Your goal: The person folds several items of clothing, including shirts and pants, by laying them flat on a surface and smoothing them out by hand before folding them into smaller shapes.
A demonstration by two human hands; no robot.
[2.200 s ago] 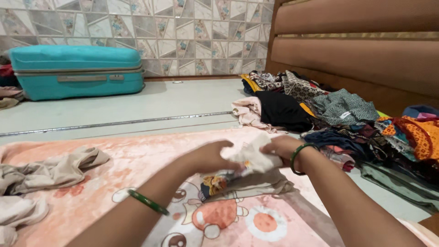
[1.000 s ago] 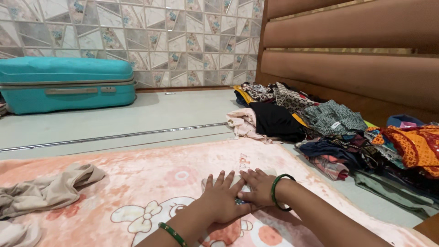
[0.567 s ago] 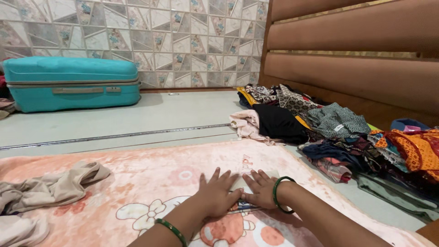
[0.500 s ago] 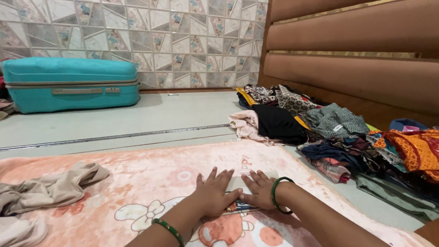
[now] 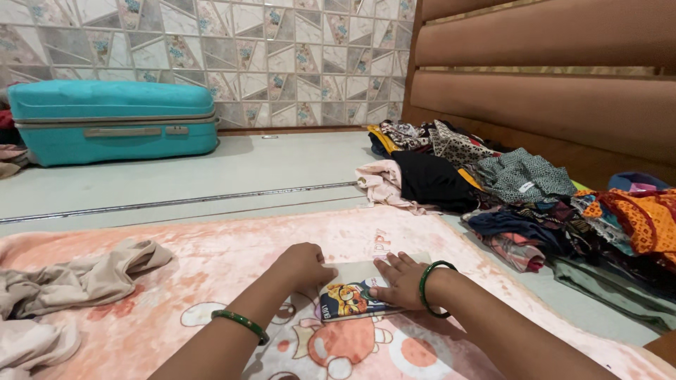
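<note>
A small folded garment (image 5: 355, 292), beige with a bright cartoon print, lies flat on a peach blanket (image 5: 211, 267). My right hand (image 5: 398, 280) rests flat on its right side, fingers spread, a green bangle on the wrist. My left hand (image 5: 304, 266) sits at the garment's left edge with the fingers curled, pinching or pressing that edge. A green bangle is on the left forearm too.
Crumpled beige clothes (image 5: 67, 285) lie at the blanket's left. A large heap of mixed coloured clothes (image 5: 521, 193) runs along the brown padded headboard (image 5: 549, 84) on the right. A teal suitcase (image 5: 113, 121) lies by the tiled wall at the back left.
My left hand slid off the top of the folded garment to its left edge and curled up, uncovering the cartoon print. My right hand stayed flat on it.
</note>
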